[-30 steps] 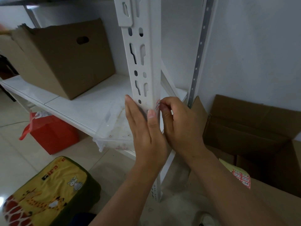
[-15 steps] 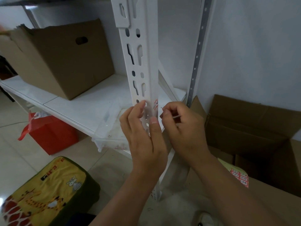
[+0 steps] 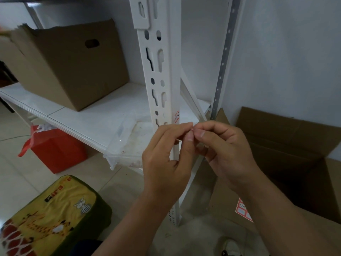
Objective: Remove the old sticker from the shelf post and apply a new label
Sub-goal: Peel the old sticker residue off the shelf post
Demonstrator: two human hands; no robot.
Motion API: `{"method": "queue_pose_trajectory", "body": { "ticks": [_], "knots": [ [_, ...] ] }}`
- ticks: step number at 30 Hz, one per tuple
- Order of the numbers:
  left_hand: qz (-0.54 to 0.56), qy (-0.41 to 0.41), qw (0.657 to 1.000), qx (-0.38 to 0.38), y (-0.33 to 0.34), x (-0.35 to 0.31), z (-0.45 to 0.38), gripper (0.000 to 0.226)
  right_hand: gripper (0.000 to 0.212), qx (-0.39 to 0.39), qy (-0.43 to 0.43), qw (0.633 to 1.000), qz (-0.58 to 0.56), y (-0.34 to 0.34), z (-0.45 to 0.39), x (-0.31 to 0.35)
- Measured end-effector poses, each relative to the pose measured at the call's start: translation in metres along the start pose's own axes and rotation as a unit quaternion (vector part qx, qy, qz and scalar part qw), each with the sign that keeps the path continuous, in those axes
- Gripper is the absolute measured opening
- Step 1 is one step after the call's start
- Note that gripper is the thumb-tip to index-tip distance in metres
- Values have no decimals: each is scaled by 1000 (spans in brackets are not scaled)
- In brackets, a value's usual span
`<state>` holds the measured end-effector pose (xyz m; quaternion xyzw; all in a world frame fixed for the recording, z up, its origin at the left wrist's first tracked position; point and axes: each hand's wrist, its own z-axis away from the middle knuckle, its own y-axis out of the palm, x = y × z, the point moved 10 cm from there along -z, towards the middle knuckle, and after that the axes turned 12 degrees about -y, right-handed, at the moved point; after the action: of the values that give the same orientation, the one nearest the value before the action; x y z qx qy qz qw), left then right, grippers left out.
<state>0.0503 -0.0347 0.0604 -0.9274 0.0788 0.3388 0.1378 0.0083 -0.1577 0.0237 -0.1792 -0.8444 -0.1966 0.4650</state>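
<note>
Head view: a white slotted shelf post [image 3: 167, 74] stands upright at centre. A small white sticker [image 3: 176, 115] with red print clings to its front corner, its edge looking lifted. Just below it, the left hand [image 3: 166, 159] and right hand [image 3: 227, 154] meet fingertip to fingertip, pinching a tiny scrap, too small to identify.

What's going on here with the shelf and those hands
A person stands at a white shelf post with both hands raised in front of it. The left hand and right hand meet at the fingertips, pinching something tiny, too small to identify. A red-printed sticker remains on the post just above the fingers. A sheet of red labels lies on an open cardboard box to the right.
</note>
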Motion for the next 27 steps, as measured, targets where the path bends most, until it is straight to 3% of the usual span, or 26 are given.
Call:
{"method": "queue_pose_trajectory", "body": {
  "ticks": [10, 15, 19, 24, 27],
  "knots": [
    [-37, 56, 998, -1, -10, -6, -3, 14, 13, 62, 57, 991, -100, 14, 0, -6],
    [72, -73, 994, 38, -10, 15, -4, 15, 21, 60, 82, 988, -118, 22, 1, -15],
    [119, -163, 979, 33, -14, 35, -5, 26, 27, 9, 79, 992, -94, 15, -2, -19],
    [67, -224, 972, 5, -32, 64, -11, 49, 24, -64, 76, 993, -68, 2, -5, -25],
    [-8, -264, 964, -3, -42, 97, -20, 43, 31, -105, 72, 992, -19, -7, -4, -28]
  ]
}}
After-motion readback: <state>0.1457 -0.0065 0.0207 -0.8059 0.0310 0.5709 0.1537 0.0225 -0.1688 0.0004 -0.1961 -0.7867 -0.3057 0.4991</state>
